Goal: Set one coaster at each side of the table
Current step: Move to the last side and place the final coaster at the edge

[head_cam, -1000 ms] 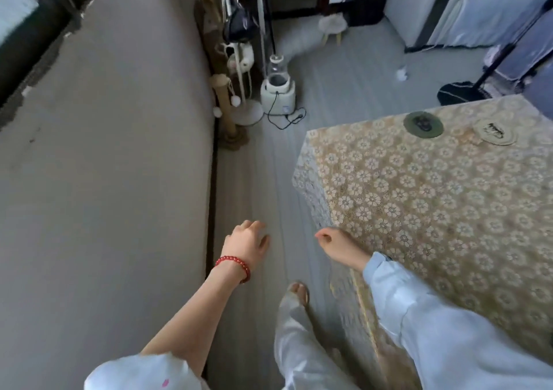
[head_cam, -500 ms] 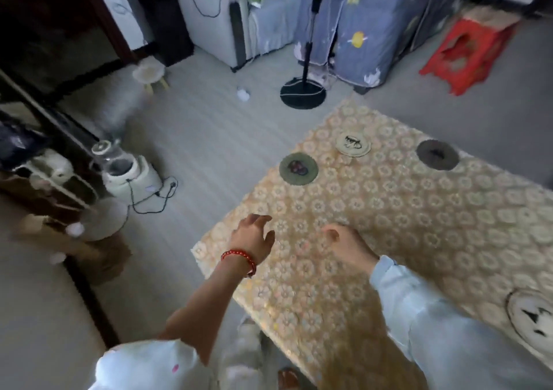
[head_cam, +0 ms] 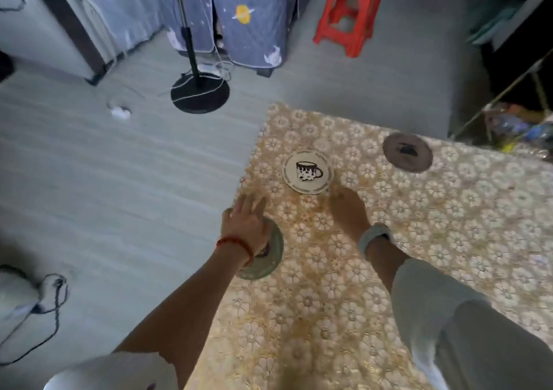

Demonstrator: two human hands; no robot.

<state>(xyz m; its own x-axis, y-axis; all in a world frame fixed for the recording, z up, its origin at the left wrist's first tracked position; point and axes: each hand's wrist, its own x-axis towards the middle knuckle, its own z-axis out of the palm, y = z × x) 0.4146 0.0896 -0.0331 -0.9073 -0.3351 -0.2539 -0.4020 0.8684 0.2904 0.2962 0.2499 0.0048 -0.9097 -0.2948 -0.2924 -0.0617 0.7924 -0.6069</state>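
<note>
A table (head_cam: 419,240) with a gold flower-patterned cloth fills the right half of the view. Three round coasters lie on it. A green coaster (head_cam: 270,255) sits at the left edge, partly under my left hand (head_cam: 244,225), whose fingers are spread flat above it. A white coaster (head_cam: 308,171) with a cup picture lies near the far left corner. My right hand (head_cam: 348,207) hovers just below it, fingers curled and holding nothing. A dark grey coaster (head_cam: 407,152) lies at the far edge.
On the grey floor beyond the table stand a black round stand base (head_cam: 200,94) with a pole and a red plastic stool (head_cam: 348,15). Blue fabric-covered furniture (head_cam: 254,21) is behind them. A cable (head_cam: 51,306) trails at the lower left.
The view has swung right and closer to the table's far corner. Both hands have moved forward over the table, the left now over the green coaster, the right near the white one.
</note>
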